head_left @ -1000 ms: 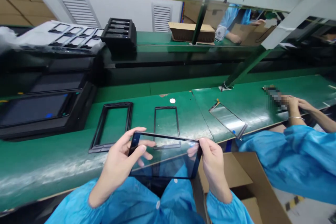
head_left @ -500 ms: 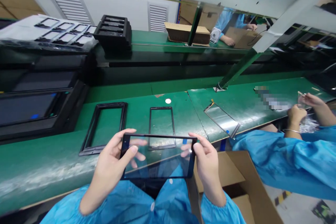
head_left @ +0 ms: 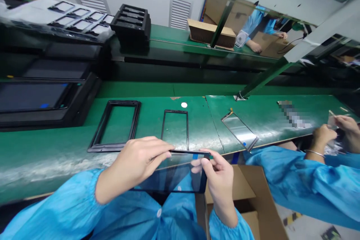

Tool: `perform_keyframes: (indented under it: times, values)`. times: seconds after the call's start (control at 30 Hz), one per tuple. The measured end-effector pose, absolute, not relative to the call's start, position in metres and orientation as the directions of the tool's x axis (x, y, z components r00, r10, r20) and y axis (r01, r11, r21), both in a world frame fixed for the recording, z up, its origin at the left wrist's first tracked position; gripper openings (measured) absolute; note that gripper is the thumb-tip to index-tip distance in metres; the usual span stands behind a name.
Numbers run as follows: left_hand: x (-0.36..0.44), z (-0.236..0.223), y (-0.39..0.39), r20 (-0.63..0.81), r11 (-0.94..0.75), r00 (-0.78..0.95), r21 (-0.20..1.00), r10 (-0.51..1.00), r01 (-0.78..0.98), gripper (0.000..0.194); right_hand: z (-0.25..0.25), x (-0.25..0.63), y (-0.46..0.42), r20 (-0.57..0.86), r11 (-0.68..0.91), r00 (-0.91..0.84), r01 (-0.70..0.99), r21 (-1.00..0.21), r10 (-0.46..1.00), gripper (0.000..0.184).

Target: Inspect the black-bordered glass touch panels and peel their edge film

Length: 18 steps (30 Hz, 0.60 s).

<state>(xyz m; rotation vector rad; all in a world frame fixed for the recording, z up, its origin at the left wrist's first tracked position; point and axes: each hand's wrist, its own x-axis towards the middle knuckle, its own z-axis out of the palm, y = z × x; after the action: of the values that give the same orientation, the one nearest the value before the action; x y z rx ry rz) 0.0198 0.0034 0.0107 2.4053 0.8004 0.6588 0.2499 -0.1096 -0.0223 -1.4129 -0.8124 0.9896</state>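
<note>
Above my lap is a black-bordered, see-through touchscreen panel (head_left: 180, 176), held lengthwise and tilted. My right hand (head_left: 221, 182) grips its right end, thumb on the near face and fingers visible through the glass behind. My left hand (head_left: 142, 159) lies over the upper left of the panel, thumb and fingers closed on its top long edge; the left end is hidden beneath it. Just beyond, a thin black frame (head_left: 188, 129) lies on the green bench, its lower end covered. Left of that are stacked thicker black frames (head_left: 104, 125).
A loose glass panel (head_left: 239, 129) with an orange tab lies on the green bench (head_left: 202, 120). Black trays with screens (head_left: 42, 95) are stacked at left. An open carton (head_left: 267, 191) stands below the bench edge. At right, a co-worker's hands (head_left: 326, 135) hold a small piece.
My left hand has moved from the panel's left end to its top edge, nearer the middle. My right hand still holds the right end. The camera view has shifted slightly.
</note>
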Motion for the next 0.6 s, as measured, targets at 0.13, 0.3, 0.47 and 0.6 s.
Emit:
perform_keyframes:
  times: [0.13,0.3,0.47,0.6]
  values:
    - [0.029,0.015,-0.006,0.077,-0.513,0.754,0.777,0.653,0.365,0.036,-0.015,0.244,-0.101,-0.096,-0.081,0.202,-0.082,-0.993,0.975,0.042]
    - [0.037,0.008,-0.013,-0.215,0.104,0.579,0.97,0.786,0.219,0.047,-0.017,0.249,-0.095,-0.186,-0.13,0.229,-0.238,-0.963,0.955,0.044]
    - [0.034,0.005,-0.024,-0.327,0.335,0.465,0.94,0.823,0.068,0.07,-0.026,0.254,-0.095,-0.211,-0.15,0.328,-0.202,-0.968,0.921,0.05]
    - [0.034,0.004,-0.028,-0.315,0.342,0.476,0.939,0.821,0.031,0.069,-0.021,0.25,-0.095,-0.144,-0.109,0.349,-0.118,-0.987,0.926,0.051]
